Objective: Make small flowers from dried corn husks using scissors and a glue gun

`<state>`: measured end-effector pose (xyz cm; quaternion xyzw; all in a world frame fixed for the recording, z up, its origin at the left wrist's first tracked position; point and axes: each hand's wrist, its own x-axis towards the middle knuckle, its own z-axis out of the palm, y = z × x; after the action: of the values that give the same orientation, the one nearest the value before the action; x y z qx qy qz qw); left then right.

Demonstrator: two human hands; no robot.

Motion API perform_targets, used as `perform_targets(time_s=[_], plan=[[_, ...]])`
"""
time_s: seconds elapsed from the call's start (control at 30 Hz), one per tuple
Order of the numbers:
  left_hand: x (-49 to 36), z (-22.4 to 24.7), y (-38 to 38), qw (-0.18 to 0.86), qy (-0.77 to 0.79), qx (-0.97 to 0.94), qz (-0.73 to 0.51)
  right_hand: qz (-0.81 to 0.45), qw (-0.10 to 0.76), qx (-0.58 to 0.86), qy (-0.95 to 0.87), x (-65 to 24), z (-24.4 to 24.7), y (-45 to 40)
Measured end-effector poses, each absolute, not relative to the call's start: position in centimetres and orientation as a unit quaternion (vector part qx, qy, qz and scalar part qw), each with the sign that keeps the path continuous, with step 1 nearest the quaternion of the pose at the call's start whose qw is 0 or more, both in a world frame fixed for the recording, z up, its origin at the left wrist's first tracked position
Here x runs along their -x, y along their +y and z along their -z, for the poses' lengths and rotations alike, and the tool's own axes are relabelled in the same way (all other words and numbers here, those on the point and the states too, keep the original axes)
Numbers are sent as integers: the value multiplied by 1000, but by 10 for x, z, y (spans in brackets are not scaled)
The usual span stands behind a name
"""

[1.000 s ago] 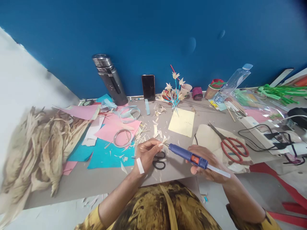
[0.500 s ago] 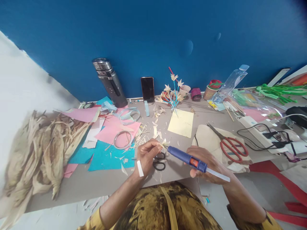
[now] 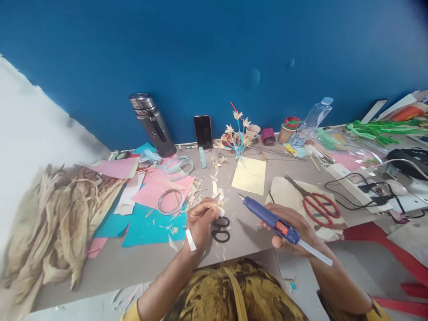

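My left hand [image 3: 201, 221] pinches a small pale husk piece [image 3: 221, 209], perhaps a flower, between thumb and fingertips. A white strip is stuck near that wrist. In my right hand [image 3: 294, 221] is a blue glue gun [image 3: 264, 213], with a translucent glue stick [image 3: 316, 253] poking out of its back. Its nozzle points toward the husk piece, a short gap away. Partly behind my left hand lie black-handled scissors [image 3: 221, 236]. Husk flowers on blue stems [image 3: 239, 139] stand beyond, by a yellow paper square [image 3: 249, 177].
Dried corn husks [image 3: 63, 223] cover the table's left end, beside pink and blue sheets [image 3: 155, 227] and a tape roll [image 3: 170, 201]. A flask [image 3: 154, 127] and phone [image 3: 203, 131] stand by the wall. Red-handled scissors [image 3: 321, 208] and a power strip [image 3: 354, 185] lie right.
My right hand has drawn the glue gun back to the right, so its nozzle is now apart from the husk piece. My left hand still pinches that piece, shifted slightly left.
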<state>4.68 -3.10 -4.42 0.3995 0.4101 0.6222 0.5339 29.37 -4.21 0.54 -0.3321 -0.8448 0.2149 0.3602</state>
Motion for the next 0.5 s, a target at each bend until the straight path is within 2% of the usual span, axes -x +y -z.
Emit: perform_targets(time_s=[0.1,0.17,0.3,0.5], plan=[[-46,42,-30,564,400,-346,-634,-191,402,363,-819,-297,0,-38],[-45,40,-29,582,388,-319,-640,-127,395,437,-798,-301,6,-33],[-43,38,-28,611,369,-266,-648,-9,293,591,-752,-305,23,-21],[-38,34,-28,636,332,-255,-648,-10,177,628,-758,-293,39,-3]])
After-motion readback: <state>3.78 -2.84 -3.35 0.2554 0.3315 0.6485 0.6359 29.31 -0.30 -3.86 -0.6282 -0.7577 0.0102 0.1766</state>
